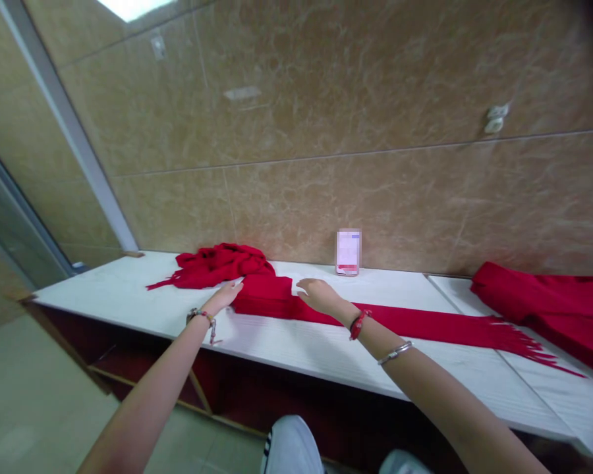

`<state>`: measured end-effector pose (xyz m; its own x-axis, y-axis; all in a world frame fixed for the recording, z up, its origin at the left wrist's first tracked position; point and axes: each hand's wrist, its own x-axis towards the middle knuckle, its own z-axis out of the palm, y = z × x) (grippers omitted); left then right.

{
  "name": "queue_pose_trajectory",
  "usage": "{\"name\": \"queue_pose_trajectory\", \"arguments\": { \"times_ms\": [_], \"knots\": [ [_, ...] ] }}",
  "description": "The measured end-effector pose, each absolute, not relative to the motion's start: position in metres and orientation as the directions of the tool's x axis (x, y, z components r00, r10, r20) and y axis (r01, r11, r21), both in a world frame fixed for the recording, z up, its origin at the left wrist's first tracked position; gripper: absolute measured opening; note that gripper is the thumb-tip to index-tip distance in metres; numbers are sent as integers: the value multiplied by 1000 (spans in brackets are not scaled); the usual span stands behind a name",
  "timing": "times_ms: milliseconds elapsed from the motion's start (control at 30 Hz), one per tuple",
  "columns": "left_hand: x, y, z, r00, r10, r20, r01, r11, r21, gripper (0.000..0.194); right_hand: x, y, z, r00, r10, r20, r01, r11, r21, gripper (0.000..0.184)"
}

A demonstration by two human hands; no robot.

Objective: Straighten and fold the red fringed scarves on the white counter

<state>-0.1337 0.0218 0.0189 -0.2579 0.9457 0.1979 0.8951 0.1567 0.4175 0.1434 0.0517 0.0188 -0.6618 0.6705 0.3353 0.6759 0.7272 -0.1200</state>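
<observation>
A long red scarf [420,324] lies flat along the white counter, its left part folded into a layered rectangle and its right end fringed. At the left edge of the folded part, my left hand [223,297] has its fingertips closed on the cloth. My right hand [322,297] is just past the right edge of the folded part, over the strip, with its fingers bent and apart and nothing seen in them. A crumpled red fringed cloth [222,262] lies behind my left hand.
The white counter [148,309] runs along a tiled wall, with open shelves [247,388] beneath. A phone [348,253], its screen blurred, leans upright against the wall. More red cloth [538,296] is heaped at the right end. My knees are below the front edge.
</observation>
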Motion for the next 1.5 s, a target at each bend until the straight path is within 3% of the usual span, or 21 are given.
{"name": "queue_pose_trajectory", "arguments": {
  "times_ms": [167,300,400,533,733,967,1233,1367,1500],
  "knots": [
    [-135,22,8,-254,947,197,860,128,494,31,92,47,29,-685,587,432,609,786,-103,33],
    [-136,26,8,-295,934,203,867,172,468,29,69,51,22,-746,578,330,584,806,-92,42],
    [-135,24,14,-318,923,217,887,208,413,27,60,54,15,-775,581,249,587,807,-58,38],
    [-131,18,25,-319,911,259,910,219,352,20,54,56,15,-772,587,245,597,801,-39,34],
    [-125,20,44,-238,905,352,933,112,342,17,46,50,25,-762,574,299,565,816,-126,38],
    [-116,23,60,-186,891,415,855,-61,515,14,28,39,27,-638,684,354,658,723,-210,39],
    [-114,19,63,-181,886,428,816,-107,568,18,22,48,32,-519,740,428,683,660,-313,34],
    [-112,18,62,-214,843,493,843,-96,530,27,38,57,39,-441,768,465,659,629,-413,35],
    [-108,23,51,-218,869,444,848,-57,528,32,73,67,39,-241,813,530,592,555,-584,35]
  ]
}}
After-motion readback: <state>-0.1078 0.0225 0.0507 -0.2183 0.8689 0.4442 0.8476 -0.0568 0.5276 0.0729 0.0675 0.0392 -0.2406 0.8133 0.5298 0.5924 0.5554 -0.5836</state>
